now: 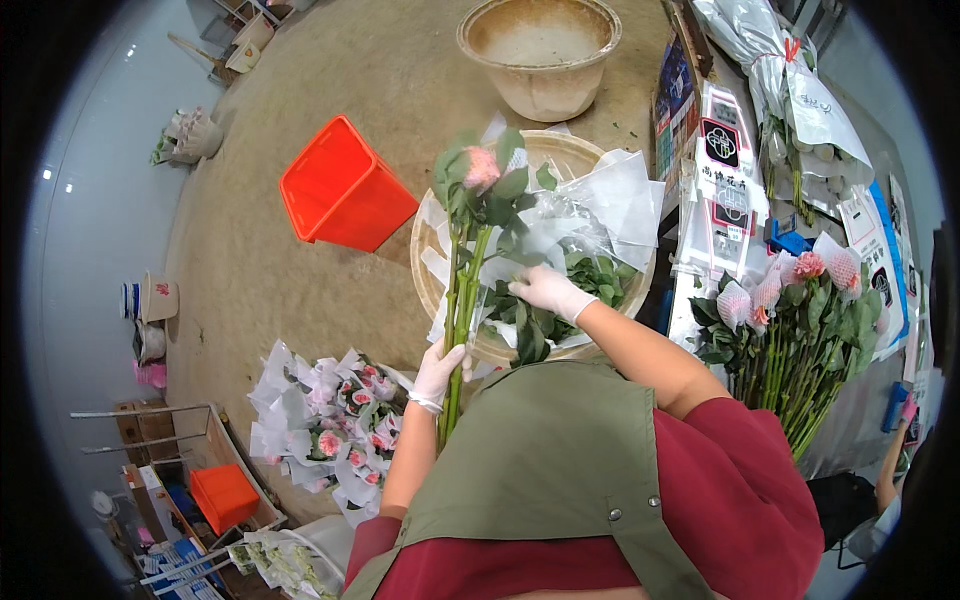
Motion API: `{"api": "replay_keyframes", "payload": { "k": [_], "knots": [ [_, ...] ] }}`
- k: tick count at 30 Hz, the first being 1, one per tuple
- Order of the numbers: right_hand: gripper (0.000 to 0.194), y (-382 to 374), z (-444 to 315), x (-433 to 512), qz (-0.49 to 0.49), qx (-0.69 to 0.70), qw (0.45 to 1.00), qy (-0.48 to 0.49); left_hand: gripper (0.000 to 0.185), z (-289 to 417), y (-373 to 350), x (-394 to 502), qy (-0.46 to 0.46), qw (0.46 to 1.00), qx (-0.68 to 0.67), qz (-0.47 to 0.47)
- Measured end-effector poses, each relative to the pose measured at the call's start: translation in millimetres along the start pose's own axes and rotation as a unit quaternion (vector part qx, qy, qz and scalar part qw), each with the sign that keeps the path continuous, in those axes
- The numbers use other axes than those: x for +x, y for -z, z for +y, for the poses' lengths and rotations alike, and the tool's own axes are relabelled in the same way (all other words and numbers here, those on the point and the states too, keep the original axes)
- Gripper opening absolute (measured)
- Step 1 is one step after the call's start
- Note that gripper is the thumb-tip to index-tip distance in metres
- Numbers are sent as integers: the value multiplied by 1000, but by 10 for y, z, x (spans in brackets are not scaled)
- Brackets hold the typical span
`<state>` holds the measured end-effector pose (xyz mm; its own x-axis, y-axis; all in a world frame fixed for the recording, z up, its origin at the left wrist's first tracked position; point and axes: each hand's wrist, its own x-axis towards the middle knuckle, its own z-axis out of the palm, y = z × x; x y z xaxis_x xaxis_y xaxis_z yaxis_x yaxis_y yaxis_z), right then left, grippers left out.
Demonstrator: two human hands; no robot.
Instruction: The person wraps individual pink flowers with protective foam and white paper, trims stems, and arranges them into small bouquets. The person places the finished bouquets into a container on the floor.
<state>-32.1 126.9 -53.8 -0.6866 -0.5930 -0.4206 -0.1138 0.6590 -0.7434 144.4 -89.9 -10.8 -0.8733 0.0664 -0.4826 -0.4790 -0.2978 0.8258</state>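
Observation:
My left hand (pixel 437 373), in a white glove, grips the green stems (pixel 459 319) of a few pink roses. Foam netting covers the rose head (pixel 481 166) on top, and broad leaves (pixel 510 185) surround it. To the right of the stems is my right hand (pixel 553 292), also gloved, its fingers curled above a large round tub (pixel 421 281). Dark green leaves (pixel 531 334) hang just below these fingers; whether they are held is unclear. Inside the tub lie loose leaves (pixel 600 279) and crumpled clear and white wrapping (pixel 615 206).
Left of the tub, a red plastic bucket (pixel 349 187) stands on the floor. A beige basin (pixel 536 67) is beyond. Paper-wrapped flowers (pixel 337 420) stand at lower left. On the right-hand table (pixel 821 439) lie netted roses (pixel 787 330) and printed sleeves (pixel 724 180). A co-worker's arm (pixel 889 465) shows far right.

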Motion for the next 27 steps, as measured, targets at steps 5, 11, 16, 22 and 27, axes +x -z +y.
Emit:
{"api": "replay_keyframes", "payload": {
  "k": [5,11,16,22,27],
  "knots": [
    [43,10,-210,97,-135,746,643,107,59,129,56,-105,95,980,-104,-142],
    [35,-22,-567,-1,101,634,767,-7,76,298,-367,201,-167,858,471,116],
    [28,-71,-631,-144,114,618,775,60,55,372,-516,252,-104,893,407,162],
    [34,-164,-476,-180,-36,827,561,23,47,521,-174,171,45,989,-62,-129],
    [36,-202,-297,32,4,742,653,151,54,531,-220,119,103,990,-39,-92]
  ]
}}
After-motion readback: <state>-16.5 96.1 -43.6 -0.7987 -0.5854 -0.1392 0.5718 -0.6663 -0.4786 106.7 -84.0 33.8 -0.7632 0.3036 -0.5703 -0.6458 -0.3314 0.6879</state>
